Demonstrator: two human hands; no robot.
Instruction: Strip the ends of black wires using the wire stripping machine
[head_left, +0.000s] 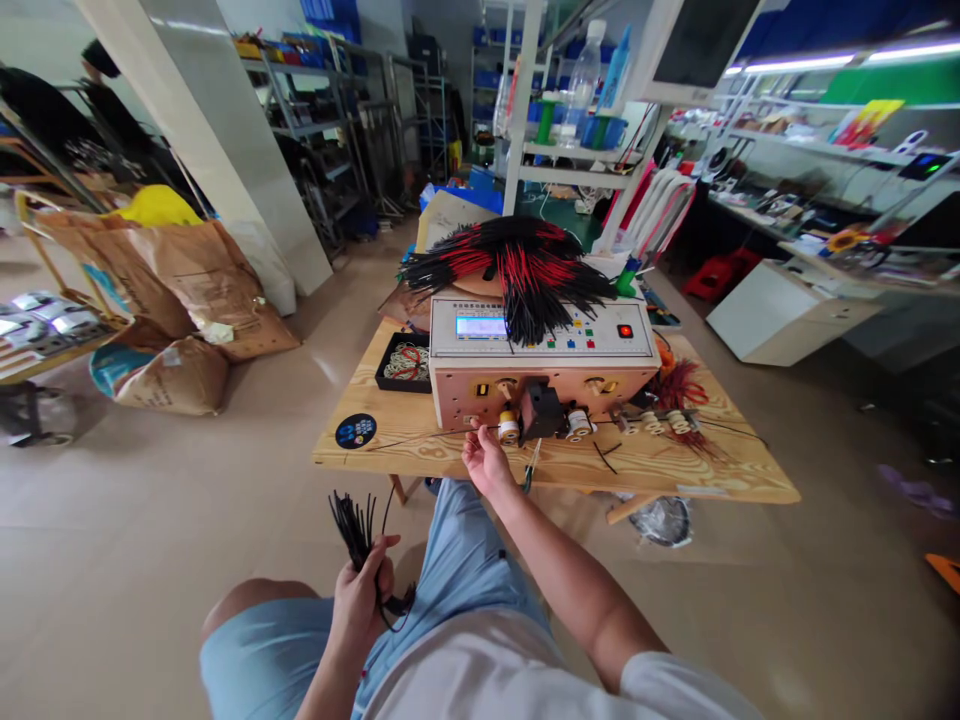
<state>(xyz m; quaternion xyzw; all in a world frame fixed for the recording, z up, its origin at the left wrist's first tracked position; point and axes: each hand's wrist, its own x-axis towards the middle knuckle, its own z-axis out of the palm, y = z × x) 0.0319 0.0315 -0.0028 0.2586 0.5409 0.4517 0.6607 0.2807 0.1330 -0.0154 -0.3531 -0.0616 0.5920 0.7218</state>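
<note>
My left hand [365,592] is closed around a bundle of short black wires [352,525], held above my left knee. My right hand [485,460] reaches to the front of a wire-cutting machine [541,355] on a wooden table [675,465]; its fingers pinch a thin black wire [420,437] that runs left along the table near the machine's feed rollers. A heap of cut red and black wires [525,265] lies on top of the machine, partly over its control panel and blue display [481,326].
A black tray of coiled wire [405,362] sits left of the machine. A screwdriver [530,467] lies by my right hand. Brown paper sacks [172,290] stand on the floor at left, shelving racks behind, workbenches at right. A person [112,110] stands far left.
</note>
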